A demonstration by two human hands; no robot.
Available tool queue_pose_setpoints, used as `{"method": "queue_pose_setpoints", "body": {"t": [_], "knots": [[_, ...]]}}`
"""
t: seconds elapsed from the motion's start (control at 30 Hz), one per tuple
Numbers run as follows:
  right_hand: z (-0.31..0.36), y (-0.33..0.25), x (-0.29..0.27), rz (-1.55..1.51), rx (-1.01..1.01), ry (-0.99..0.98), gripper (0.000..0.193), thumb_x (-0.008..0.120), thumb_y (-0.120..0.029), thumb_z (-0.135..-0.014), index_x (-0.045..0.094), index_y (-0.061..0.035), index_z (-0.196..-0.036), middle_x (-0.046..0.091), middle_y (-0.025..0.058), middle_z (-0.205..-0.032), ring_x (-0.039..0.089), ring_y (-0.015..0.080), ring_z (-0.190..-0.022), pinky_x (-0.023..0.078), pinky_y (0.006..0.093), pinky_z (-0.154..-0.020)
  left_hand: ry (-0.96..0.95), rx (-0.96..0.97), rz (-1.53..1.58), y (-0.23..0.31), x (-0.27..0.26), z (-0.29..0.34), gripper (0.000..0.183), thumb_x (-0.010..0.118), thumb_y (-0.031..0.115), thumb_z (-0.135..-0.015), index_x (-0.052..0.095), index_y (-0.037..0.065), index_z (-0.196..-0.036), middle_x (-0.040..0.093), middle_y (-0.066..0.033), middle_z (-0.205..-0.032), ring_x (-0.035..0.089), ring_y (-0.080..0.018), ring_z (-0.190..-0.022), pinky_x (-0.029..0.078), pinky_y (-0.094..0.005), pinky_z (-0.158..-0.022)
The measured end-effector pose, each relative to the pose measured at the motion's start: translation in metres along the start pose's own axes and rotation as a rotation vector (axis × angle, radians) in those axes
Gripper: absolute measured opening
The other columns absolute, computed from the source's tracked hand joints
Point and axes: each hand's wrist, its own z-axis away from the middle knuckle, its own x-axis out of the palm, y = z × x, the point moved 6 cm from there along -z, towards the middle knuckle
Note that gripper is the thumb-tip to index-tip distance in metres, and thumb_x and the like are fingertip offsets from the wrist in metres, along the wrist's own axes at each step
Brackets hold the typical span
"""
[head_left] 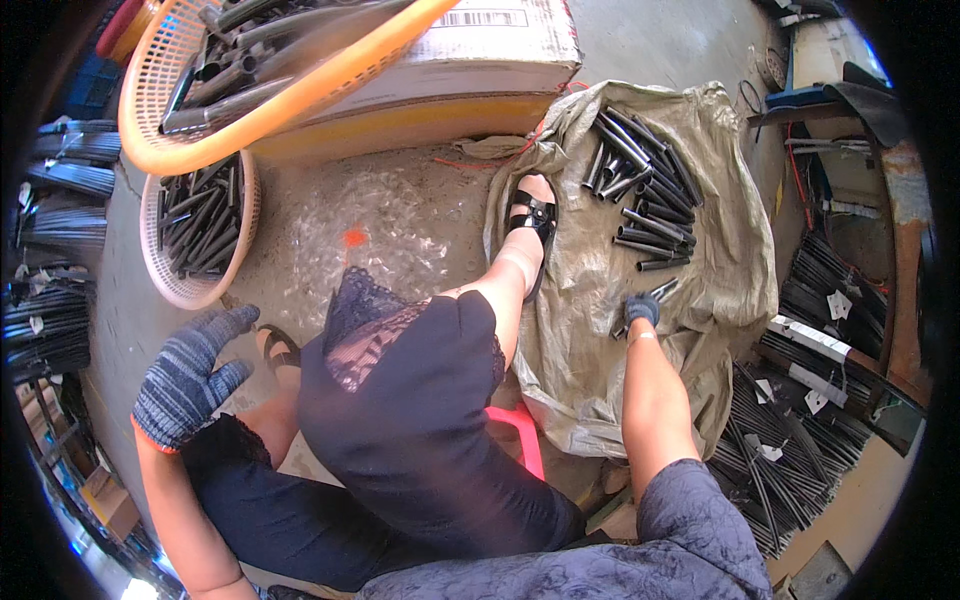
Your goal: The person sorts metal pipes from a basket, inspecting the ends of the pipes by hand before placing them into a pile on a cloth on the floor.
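My left hand (pixel 195 378), in a grey striped knit glove with an orange cuff, is raised beside my left knee. Its fingers and thumb are spread, with nothing between them. To the right, my right hand (pixel 641 309), gloved too, is down on the tan woven sack (pixel 570 350). Its fingers are closed around a short black tube (pixel 663 289), whose shiny end sticks out past the glove; whether more than one is held is hidden. Just beyond that hand lies a loose pile of black tubes (pixel 655 190) on the sack.
An orange-rimmed basket (pixel 290 112) of black tubes tilts at upper left near a white carton (pixel 500 45). Below it stands a pale basket (pixel 150 235) with more tubes. Bundled black rods (pixel 790 450) lie at right, others (pixel 60 310) at far left. Pink plastic (pixel 525 440) shows beside my leg.
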Motion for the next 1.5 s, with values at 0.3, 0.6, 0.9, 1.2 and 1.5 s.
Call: {"method": "queue_pose_setpoints", "body": {"t": [0.3, 0.6, 0.9, 1.2, 1.5], "knots": [[0.099, -0.03, -0.031, -1.1, 0.127, -0.221, 0.004, 0.064, -0.01, -0.086, 0.061, -0.0105, -0.083, 0.057, -0.0013, -0.066, 0.05, 0.013, -0.052, 0.04, 0.0284, -0.048, 0.054, 0.041, -0.004, 0.005, -0.006, 0.015, 0.05, 0.07, 0.027, -0.084, 0.058, 0.008, -0.129, 0.062, -0.013, -0.122, 0.057, -0.031, -0.115, 0.043, -0.039, -0.1], [0.214, -0.272, -0.398, -1.209, -1.033, -0.095, 0.006, 0.065, -0.009, -0.087, 0.063, -0.0043, -0.089, 0.062, 0.0016, -0.082, 0.056, 0.0115, -0.066, 0.047, 0.0243, -0.061, 0.302, 0.261, 0.251, 0.012, -0.033, 0.013, 0.05, 0.07, 0.021, -0.086, 0.055, 0.002, -0.13, 0.064, -0.015, -0.119, 0.061, -0.0259, -0.111, 0.046, -0.0361, -0.099], [0.48, -0.45, -0.403, -0.29, -1.812, -0.57, 0.014, 0.076, -0.008, -0.076, 0.066, -0.0043, -0.087, 0.057, 0.0028, -0.084, 0.053, 0.0162, -0.083, 0.045, 0.0324, -0.078, 0.463, 0.613, 1.081, 0.011, -0.079, 0.052, 0.065, 0.068, 0.036, -0.088, 0.047, 0.001, -0.138, 0.054, -0.0115, -0.136, 0.05, -0.0222, -0.125, 0.039, -0.0366, -0.107], [0.49, -0.459, -0.357, -0.721, -1.628, -0.79, 0.012, 0.072, -0.003, -0.077, 0.062, -0.0022, -0.083, 0.054, 0.0089, -0.102, 0.056, 0.0197, -0.089, 0.049, 0.0327, -0.079, 0.518, 0.417, 1.31, -0.003, -0.069, 0.064, 0.037, 0.064, 0.012, -0.091, 0.059, 0.003, -0.126, 0.066, -0.007, -0.113, 0.063, -0.0121, -0.096, 0.054, -0.0259, -0.078], [0.502, -0.467, -0.365, -0.686, -1.928, -0.653, 0.01, 0.069, 0.001, -0.075, 0.061, 0.0009, -0.081, 0.053, 0.0143, -0.121, 0.054, 0.0265, -0.103, 0.046, 0.0343, -0.088, 0.513, 0.435, 1.077, -0.005, -0.073, 0.055, 0.021, 0.065, 0.008, -0.089, 0.066, 0.002, -0.109, 0.065, -0.0051, -0.112, 0.056, -0.0161, -0.111, 0.045, -0.0333, -0.098]]}}
